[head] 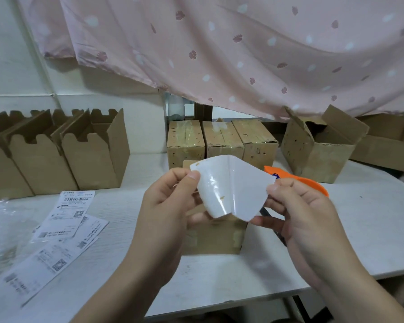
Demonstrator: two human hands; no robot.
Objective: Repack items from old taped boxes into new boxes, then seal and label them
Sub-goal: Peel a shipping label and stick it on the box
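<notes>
Print on shipping labels (65,220) illegible

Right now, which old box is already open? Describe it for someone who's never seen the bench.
On the white table, under the pink curtain, three taped boxes stand in a row at the back. The open old box sits just right of them. Its flaps stand up; theirs are taped flat.

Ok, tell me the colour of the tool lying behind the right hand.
The tool is orange, with a small blue mark; head view shows it.
</notes>
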